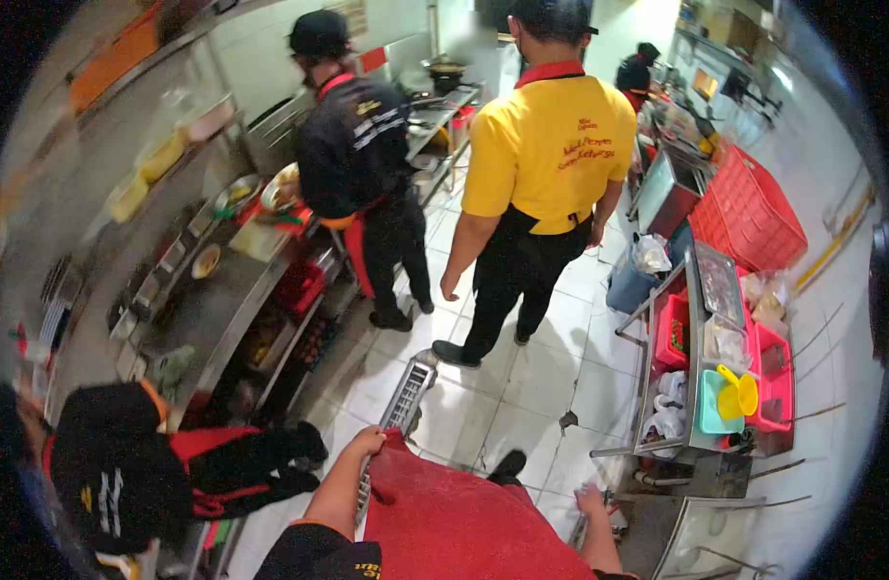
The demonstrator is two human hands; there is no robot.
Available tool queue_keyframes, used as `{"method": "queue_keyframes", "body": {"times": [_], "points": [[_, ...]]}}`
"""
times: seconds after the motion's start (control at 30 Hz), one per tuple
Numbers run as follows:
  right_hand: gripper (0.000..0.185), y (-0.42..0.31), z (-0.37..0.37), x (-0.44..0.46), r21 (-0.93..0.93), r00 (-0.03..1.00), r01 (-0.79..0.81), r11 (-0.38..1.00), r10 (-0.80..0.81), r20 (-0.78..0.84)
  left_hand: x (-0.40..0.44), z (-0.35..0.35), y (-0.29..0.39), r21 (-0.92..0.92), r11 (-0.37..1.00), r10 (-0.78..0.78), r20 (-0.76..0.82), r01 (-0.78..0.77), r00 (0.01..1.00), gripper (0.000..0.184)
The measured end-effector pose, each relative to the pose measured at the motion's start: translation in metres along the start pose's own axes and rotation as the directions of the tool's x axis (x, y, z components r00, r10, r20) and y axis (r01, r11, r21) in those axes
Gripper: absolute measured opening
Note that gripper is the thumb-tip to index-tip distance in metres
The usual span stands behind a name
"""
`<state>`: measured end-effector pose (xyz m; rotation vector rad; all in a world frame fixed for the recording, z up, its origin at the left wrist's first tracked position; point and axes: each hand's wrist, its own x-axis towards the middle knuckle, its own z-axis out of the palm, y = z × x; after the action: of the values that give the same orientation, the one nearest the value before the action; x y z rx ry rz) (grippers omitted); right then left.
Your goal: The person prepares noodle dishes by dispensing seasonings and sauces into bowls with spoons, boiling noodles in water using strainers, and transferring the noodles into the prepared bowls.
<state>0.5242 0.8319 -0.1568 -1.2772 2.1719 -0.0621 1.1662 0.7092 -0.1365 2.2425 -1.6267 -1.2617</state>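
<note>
My left hand hangs beside the upper left edge of my red apron, above a metal floor drain grate. Its fingertips meet the apron's edge, and I cannot tell whether they grip the cloth. On the other side, my right hand is held low, near the dark metal unit at the lower right. Its fingers are loosely bent and a little apart, with nothing visible in them.
A person in a yellow shirt stands ahead on the tiled floor. Co-workers in black are along the left counter, one crouched at lower left. A metal rack and red crate line the right.
</note>
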Motion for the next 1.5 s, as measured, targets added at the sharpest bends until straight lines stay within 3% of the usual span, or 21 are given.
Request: {"method": "queue_keyframes", "body": {"times": [0.07,0.13,0.23,0.37,0.5,0.57,0.7,0.77,0.8,0.83,0.87,0.9,0.93,1.03,1.07,1.17,1.2,1.23,1.3,1.37,1.5], "points": [[0.067,-0.046,-0.017,0.023,-0.013,0.995,0.023,1.0,-0.021,0.101,0.028,0.002,0.021,0.004,1.0,-0.004,0.013,0.004,1.0,0.033],[0.066,-0.095,-0.043,0.052,0.201,0.989,0.026,0.979,-0.054,0.136,0.036,0.004,0.042,0.054,0.998,-0.042,0.028,0.041,0.999,0.033],[0.065,-0.159,-0.078,0.122,0.339,0.983,0.16,0.927,-0.182,0.037,0.051,0.018,0.046,0.139,0.977,-0.183,0.149,0.162,0.972,0.035],[0.063,-0.265,-0.15,0.217,0.339,0.902,0.411,0.846,-0.431,-0.016,0.091,0.04,-0.02,0.562,0.817,-0.166,0.438,-0.126,0.883,0.033],[0.07,-0.422,-0.247,0.311,0.382,0.711,0.643,0.663,-0.703,0.022,0.106,0.016,0.036,0.522,0.833,0.028,0.289,-0.182,0.957,0.04],[0.071,-0.5,-0.295,0.343,0.346,0.658,0.71,0.614,-0.753,-0.013,0.123,0.004,0.099,0.332,0.922,-0.242,0.09,0.2,0.966,0.045],[0.073,-0.634,-0.365,0.408,0.432,0.539,0.784,0.446,-0.834,-0.117,0.197,0.025,0.104,0.283,0.941,-0.184,-0.043,0.188,0.982,0.039],[0.074,-0.69,-0.402,0.427,0.517,0.519,0.755,0.403,-0.849,-0.095,0.217,0.014,0.142,-0.122,0.886,-0.461,-0.139,0.447,0.876,0.039],[0.075,-0.714,-0.41,0.446,0.47,0.502,0.788,0.397,-0.857,-0.117,0.209,-0.019,0.211,-0.235,0.817,-0.549,-0.039,0.526,0.835,0.036],[0.075,-0.731,-0.414,0.465,0.469,0.5,0.791,0.393,-0.857,-0.126,0.253,0.018,0.135,-0.146,0.919,-0.368,0.018,0.367,0.93,0.03],[0.075,-0.748,-0.419,0.484,0.415,0.493,0.82,0.395,-0.855,-0.159,0.27,0.007,0.145,-0.084,0.981,-0.171,0.074,0.177,0.983,0.025],[0.074,-0.766,-0.427,0.503,0.357,0.49,0.842,0.405,-0.85,-0.193,0.285,0.003,0.159,-0.24,0.892,-0.36,0.136,0.384,0.923,0.021],[0.073,-0.777,-0.419,0.532,0.438,0.495,0.816,0.377,-0.846,-0.195,0.295,0.018,0.155,-0.504,0.827,-0.207,0.137,0.248,0.969,0.026],[0.073,-0.813,-0.438,0.577,0.403,0.523,0.801,0.443,-0.845,-0.11,0.389,-0.004,0.165,-0.255,0.931,-0.135,0.422,0.26,0.897,0.032],[0.073,-0.83,-0.427,0.62,0.324,0.456,0.866,0.38,-0.866,-0.204,0.416,-0.029,0.195,0.324,0.945,-0.035,0.262,-0.053,0.964,0.033],[0.075,-0.877,-0.466,0.666,0.265,0.457,0.878,0.398,-0.862,-0.22,0.478,-0.105,0.244,0.308,0.95,-0.042,0.297,-0.054,0.954,0.036],[0.075,-0.898,-0.473,0.681,0.325,0.488,0.849,0.415,-0.853,-0.185,0.501,-0.121,0.254,-0.049,0.981,-0.181,0.139,0.19,0.974,0.042],[0.075,-0.918,-0.487,0.7,0.385,0.512,0.821,0.422,-0.842,-0.169,0.487,-0.185,0.346,0.05,0.957,-0.29,0.187,0.285,0.939,0.043],[0.076,-0.958,-0.508,0.741,0.541,0.599,0.692,0.479,-0.798,-0.06,0.555,-0.182,0.304,0.159,0.979,-0.125,-0.051,0.132,0.991,0.041],[0.079,-0.989,-0.537,0.771,0.778,0.618,0.471,0.416,-0.785,0.046,0.587,-0.192,0.319,0.484,0.874,0.109,-0.114,-0.041,0.988,0.034],[0.076,-1.049,-0.547,0.877,0.589,0.657,0.668,0.454,-0.732,-0.181,0.64,-0.18,0.381,0.357,0.932,-0.068,0.026,0.054,0.997,0.033]]}}
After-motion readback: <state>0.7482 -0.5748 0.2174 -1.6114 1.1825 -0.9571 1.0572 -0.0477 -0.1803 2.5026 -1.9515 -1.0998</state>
